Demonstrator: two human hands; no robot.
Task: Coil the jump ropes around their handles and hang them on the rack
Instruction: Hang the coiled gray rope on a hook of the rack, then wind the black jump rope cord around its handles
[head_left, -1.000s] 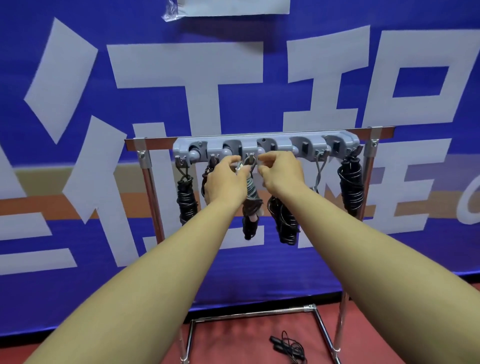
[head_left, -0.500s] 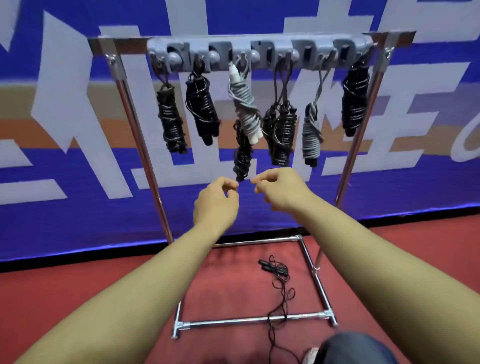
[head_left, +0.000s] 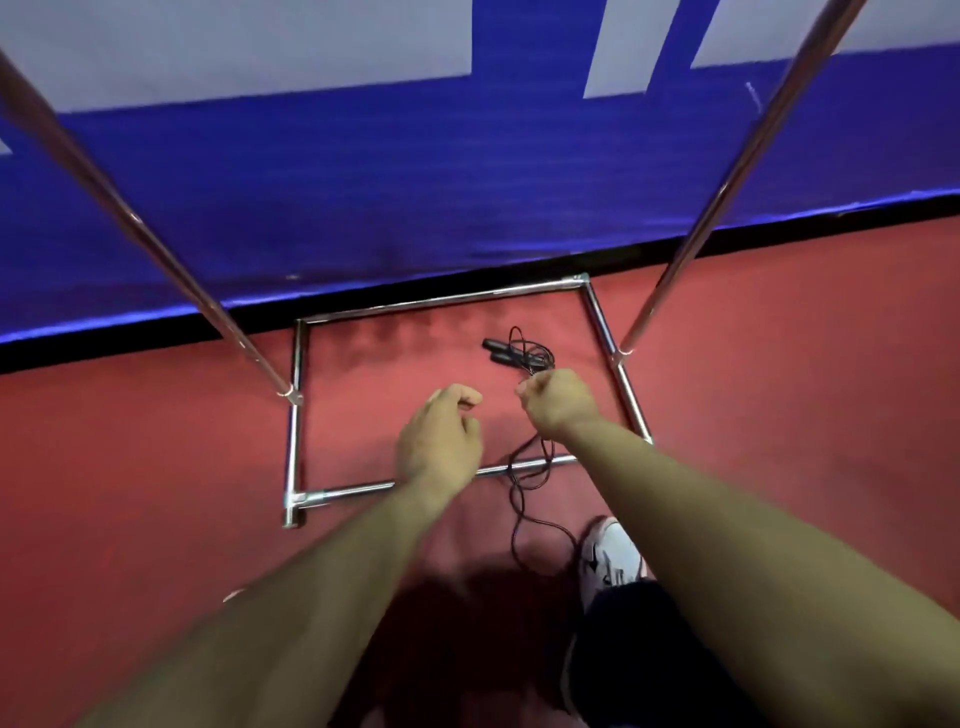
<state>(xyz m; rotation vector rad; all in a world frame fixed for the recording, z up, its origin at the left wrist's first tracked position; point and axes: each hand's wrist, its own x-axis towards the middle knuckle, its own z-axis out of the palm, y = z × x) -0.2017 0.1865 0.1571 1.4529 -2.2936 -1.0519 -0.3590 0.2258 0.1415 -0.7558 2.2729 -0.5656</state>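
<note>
The black jump rope (head_left: 519, 353) is lying loose on the red floor (head_left: 130, 467) inside the chrome base frame (head_left: 295, 415) of the rack, its two handles side by side just beyond the fingertips of the right hand (head_left: 558, 402). Its cord is trailing back from under those fingers, crossing the near base bar and running toward the white shoe (head_left: 613, 561).

The right hand is hovering with fingers curled directly over the tangle of cord. Whether the fingers are pinching a strand or closing on nothing cannot be told, since the knuckles are hiding the contact. The left hand (head_left: 441, 441) is hanging beside it, fingers loosely bent and holding nothing, well short of the handles.

The step in hand appears to be the pickup. For a clean result, the right fingers should be taking both handles together rather than a single cord strand, so that the handles are lying parallel for winding. The left hand should be gathering the trailing cord before lifting, as the section lying across the base bar is likely to snag. The two uprights (head_left: 727, 182) are flanking both hands; the hooks above are out of view.
</note>
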